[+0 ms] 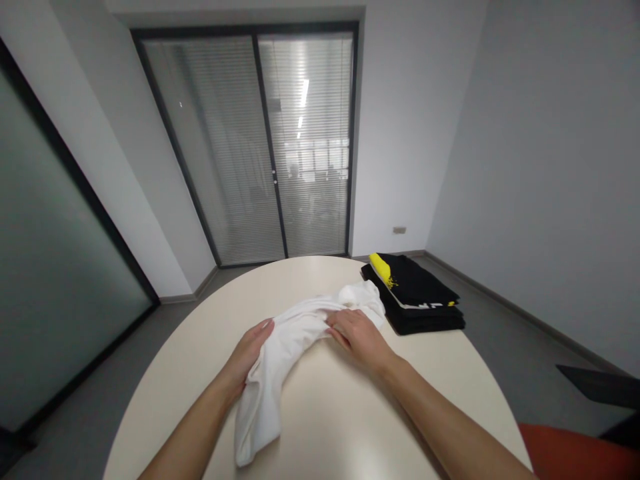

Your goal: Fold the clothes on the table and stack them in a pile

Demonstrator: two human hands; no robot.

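A bunched white cloth garment point(295, 340) lies in a long, curved, wrinkled strip across the table; its exact kind cannot be made out. At its left edge is my left hand point(253, 353), closed on the fabric with part of the fingers hidden by the folds. My right hand point(353, 333) pinches the garment's upper part, fingers bent over the cloth. One end of the fabric hangs toward me at the lower left, and the other lies crumpled beyond my right hand.
A stack of folded black clothes point(420, 293) with yellow and white prints sits at the right rim of the round pale table point(210, 333). A red seat point(575, 450) shows at the lower right. Beyond the table stand glass doors with blinds point(310, 220).
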